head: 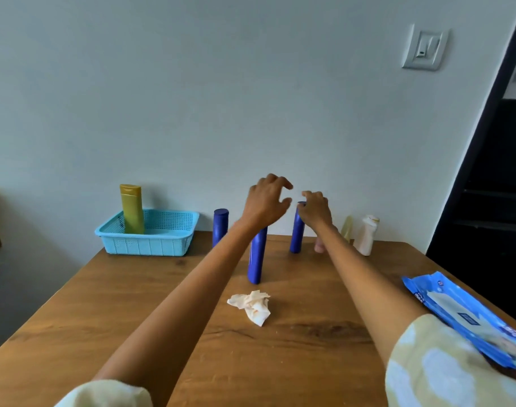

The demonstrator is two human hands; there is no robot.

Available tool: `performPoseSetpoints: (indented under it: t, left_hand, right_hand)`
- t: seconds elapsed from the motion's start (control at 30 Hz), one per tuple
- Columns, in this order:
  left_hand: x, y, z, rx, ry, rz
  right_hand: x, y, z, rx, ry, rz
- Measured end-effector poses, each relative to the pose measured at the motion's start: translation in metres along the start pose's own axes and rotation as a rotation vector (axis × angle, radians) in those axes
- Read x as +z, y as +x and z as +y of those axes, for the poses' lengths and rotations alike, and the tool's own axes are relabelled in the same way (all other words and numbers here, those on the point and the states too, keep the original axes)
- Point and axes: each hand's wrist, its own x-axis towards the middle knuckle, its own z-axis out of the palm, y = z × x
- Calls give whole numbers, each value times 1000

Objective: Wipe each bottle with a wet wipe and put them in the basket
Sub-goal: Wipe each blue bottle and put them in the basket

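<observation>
Item: far blue bottle (297,230), standing upright near the back of the bench (133,295); likely light, rigid and slick-sided, best taken around its mid-body. Right hand (316,210) is curling its fingers over the cap, grasping it. Left hand (267,201) is hovering above the near blue bottle (257,257), fingers spread, holding nothing. Crumpled wipe (252,306) is lying in front; basket (151,245) is holding a yellow bottle (131,208).

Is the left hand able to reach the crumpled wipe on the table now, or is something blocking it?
Probably yes. The left hand hovers open above the nearest blue bottle, holding nothing. The crumpled wipe lies in front of that bottle, nearer the person, with nothing on it, so pulling the hand back should reach it.
</observation>
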Motion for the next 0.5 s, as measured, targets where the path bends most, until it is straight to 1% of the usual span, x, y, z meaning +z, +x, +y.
performPoseSetpoints:
  t: [0.07, 0.1, 0.13, 0.27, 0.43, 0.5]
  left_hand:
    - [12, 12, 7, -11, 36, -76]
    - [16, 16, 8, -15, 52, -92]
    - [18, 20, 9, -20, 66, -102]
    - [23, 27, 1, -42, 110, -133]
    - [24, 21, -6, -68, 121, -132]
    - [25, 15, -5, -80, 109, -139]
  right_hand:
    - [5, 8, 5, -39, -58, -98]
    - [8, 10, 6, -50, -65, -119]
    - [11, 11, 8, -52, -53, -118]
    - [15, 12, 16, -65, 24, -29]
    - [-15, -2, 7, -69, 99, -68]
    - [-29, -13, 3, -83, 129, -109]
